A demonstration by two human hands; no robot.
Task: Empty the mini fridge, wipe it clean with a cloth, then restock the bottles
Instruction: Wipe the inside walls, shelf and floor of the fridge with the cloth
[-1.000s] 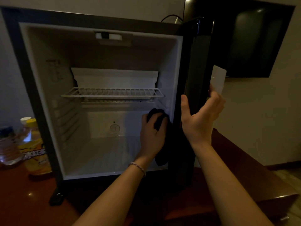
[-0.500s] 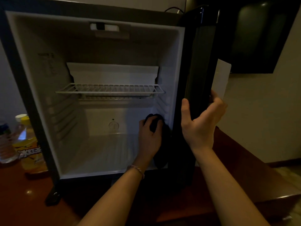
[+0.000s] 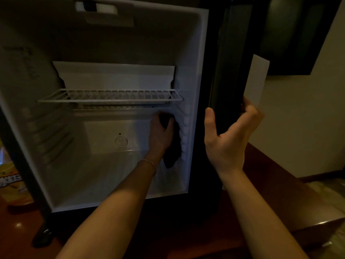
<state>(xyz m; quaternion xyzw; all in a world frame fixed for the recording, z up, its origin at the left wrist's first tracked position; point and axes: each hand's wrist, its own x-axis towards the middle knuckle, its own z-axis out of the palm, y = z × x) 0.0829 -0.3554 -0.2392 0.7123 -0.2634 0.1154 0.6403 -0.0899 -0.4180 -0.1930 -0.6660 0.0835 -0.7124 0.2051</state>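
Left hand [image 3: 160, 133] has slid its dark crumpled cloth [image 3: 172, 144] higher up the white ribbed wall, gripping it, while right hand [image 3: 226, 139] clasps the black door edge [image 3: 226, 71].

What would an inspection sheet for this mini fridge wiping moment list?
Surface: dark reddish wooden top carrying the mini fridge.
Job's things: fridge empty inside, wire shelf in place; dark cloth against the inner right wall; yellow-labelled bottle outside, at the fridge's left.
Clutter: nothing seen.
Hands: left hand grips the cloth; right hand holds the open door by its edge.
Cables: nothing seen.
Surroundings: dark wall-mounted screen, pale wall, white card behind the door.
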